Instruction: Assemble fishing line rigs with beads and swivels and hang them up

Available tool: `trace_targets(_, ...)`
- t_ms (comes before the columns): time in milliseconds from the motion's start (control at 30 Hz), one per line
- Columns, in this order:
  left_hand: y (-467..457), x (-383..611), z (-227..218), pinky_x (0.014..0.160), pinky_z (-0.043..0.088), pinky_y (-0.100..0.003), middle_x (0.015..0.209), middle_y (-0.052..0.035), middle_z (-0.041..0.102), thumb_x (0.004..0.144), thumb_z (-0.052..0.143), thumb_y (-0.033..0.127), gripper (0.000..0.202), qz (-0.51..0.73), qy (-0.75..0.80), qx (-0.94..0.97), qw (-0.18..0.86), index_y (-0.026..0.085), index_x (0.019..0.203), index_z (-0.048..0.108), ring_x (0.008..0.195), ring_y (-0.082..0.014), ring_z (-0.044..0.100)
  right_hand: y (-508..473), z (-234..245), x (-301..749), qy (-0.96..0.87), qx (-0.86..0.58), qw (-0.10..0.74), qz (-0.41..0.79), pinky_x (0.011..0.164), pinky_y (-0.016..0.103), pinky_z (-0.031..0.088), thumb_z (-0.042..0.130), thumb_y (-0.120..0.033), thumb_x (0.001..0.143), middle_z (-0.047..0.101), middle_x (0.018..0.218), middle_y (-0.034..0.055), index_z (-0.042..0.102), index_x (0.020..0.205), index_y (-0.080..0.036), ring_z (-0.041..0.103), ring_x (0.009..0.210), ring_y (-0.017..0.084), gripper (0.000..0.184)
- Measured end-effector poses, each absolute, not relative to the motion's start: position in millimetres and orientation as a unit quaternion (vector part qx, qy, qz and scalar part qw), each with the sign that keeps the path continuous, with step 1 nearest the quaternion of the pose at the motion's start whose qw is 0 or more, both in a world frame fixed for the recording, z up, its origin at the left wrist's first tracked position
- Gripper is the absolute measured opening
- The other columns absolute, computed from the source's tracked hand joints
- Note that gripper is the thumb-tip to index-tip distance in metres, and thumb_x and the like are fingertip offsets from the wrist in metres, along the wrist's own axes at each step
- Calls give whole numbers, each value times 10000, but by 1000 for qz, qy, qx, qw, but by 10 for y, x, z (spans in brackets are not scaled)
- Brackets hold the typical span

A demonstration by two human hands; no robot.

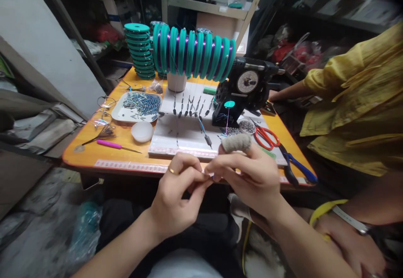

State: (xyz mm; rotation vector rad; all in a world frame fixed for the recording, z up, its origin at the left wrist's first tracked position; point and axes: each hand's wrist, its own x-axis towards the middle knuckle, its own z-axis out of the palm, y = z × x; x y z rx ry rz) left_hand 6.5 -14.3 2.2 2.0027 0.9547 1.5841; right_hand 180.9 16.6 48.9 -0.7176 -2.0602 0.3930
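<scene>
My left hand [181, 192], with a gold ring on one finger, is closed in a pinch just past the table's front edge. Against its fingertips, my right hand [252, 175] pinches too, a grey cloth sleeve [236, 142] around one finger. Something tiny sits between the fingertips, too small to make out. Beyond the hands lies a white board [170, 131] with several dark fishing sinkers [186, 106] on fine lines. A blue-striped piece with a dark weight [208, 140] rests there too. Teal spools [195, 53] wound with purple line hang on a bar above.
A black winding machine [241, 89] stands right of centre. Red-handled scissors [267, 137] and blue-handled pliers [299, 166] lie at right. Left are a tray [118, 112] of small tubes, a white dish [142, 132] and a pink-handled needle tool [110, 144]. A person in a yellow shirt [355, 76] is at right.
</scene>
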Motion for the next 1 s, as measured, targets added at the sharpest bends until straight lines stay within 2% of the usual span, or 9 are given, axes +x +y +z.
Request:
trace_targets(100,-123,29,-5,797,553,-262,954,-69,591,817,632,-71,235,547,303,779,35,122,951,626,876,-149,599,230,502,1696,-820,-333,445,134,577,189,509,668,-100,901,582,781,3,727,872,-184,598,634,76,107)
trace_targets(233,-99,-3,-37,866,550,-341,975,-114,680,817,624,-69,240,505,260,823,-19,92,995,623,924,-203,636,236,464,1627,-827,-344,435,96,569,190,499,678,-83,885,589,751,8,729,844,-173,592,633,84,112)
trace_targets(300,-127,13,-51,755,551,-285,957,-91,688,829,617,-54,227,524,301,794,69,126,967,621,866,-173,646,178,416,1653,-828,-332,448,60,618,210,524,669,-44,868,641,820,34,721,885,-170,622,704,109,137)
trace_targets(367,-178,49,-74,629,510,-213,938,-62,672,862,616,0,162,559,363,710,227,159,892,618,799,-131,638,83,343,1705,-809,-325,490,12,720,251,555,667,-1,833,676,953,69,703,966,-170,657,848,153,217)
trace_targets(433,-234,91,-108,619,498,-189,921,-51,653,899,623,90,109,583,397,598,381,165,820,621,782,-116,634,-26,251,1755,-784,-364,502,24,708,259,556,675,-14,824,676,965,69,691,1006,-179,659,843,157,246)
trace_targets(567,-309,154,-189,802,519,-204,944,-32,639,914,660,190,105,601,375,432,559,176,810,666,880,-118,642,-176,56,1743,-728,-472,407,286,510,224,497,695,-204,877,692,817,33,726,983,-209,630,635,131,110)
trace_targets(700,-322,168,-234,830,504,-208,971,-29,622,907,679,195,80,600,358,397,595,185,828,685,895,-115,627,-209,-66,1629,-636,-447,475,413,586,233,548,733,-224,851,750,815,38,745,874,-195,685,686,148,40)
trace_targets(800,-298,152,-220,814,500,-221,938,-37,606,910,669,191,100,595,371,432,567,175,811,673,882,-124,612,-233,-70,1626,-663,-454,496,330,547,213,508,724,-176,854,698,713,11,752,838,-200,635,619,122,41)
trace_targets(1000,-239,92,-210,730,487,-221,926,-39,520,860,679,97,107,585,415,599,357,180,797,657,909,-142,554,-265,46,1858,-838,-376,396,-1,543,272,456,596,-49,870,656,704,49,749,987,-180,535,624,153,233)
